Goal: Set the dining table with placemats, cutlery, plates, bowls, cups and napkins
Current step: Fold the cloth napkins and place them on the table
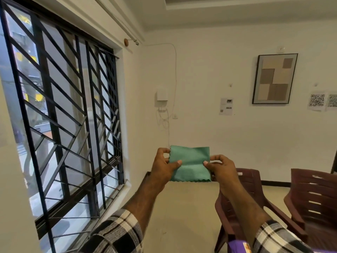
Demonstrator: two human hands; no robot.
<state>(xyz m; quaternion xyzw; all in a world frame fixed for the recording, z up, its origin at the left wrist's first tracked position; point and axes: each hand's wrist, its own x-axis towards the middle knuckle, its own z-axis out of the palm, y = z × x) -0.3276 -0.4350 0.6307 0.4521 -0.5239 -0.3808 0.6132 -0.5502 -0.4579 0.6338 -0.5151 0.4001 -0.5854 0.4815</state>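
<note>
A: What is being handled here?

B: A green napkin [190, 164], folded into a rough rectangle and held up in the air in front of the person, well above the floor. The dining table is not in view, so nothing carries it but the hands.

A: How is it gripped?

B: The left hand [164, 166] pinches the napkin's left edge, thumb laid across the front face and fingers curled behind. The right hand [219, 168] does the same on the right edge, thumb tip pressed on the cloth near the crease that runs across the middle. Both grips are narrow, closed on the fabric.

A: So the step is folding?

B: That is my reading: the napkin is being folded or squared up before it goes to a place setting. To do it well, I would keep the two side edges level, bring the scalloped bottom edge up to meet the top edge evenly, then run the thumbs along the crease so it holds. The cloth looks soft, so it may sag if either pinch slackens.

A: Any containers about?

B: None that I can see, no bowls, cups or plates. Only two brown plastic chairs [310, 199] at the right, a barred window [62, 114] on the left and a framed picture [274, 78] on the far wall
</note>
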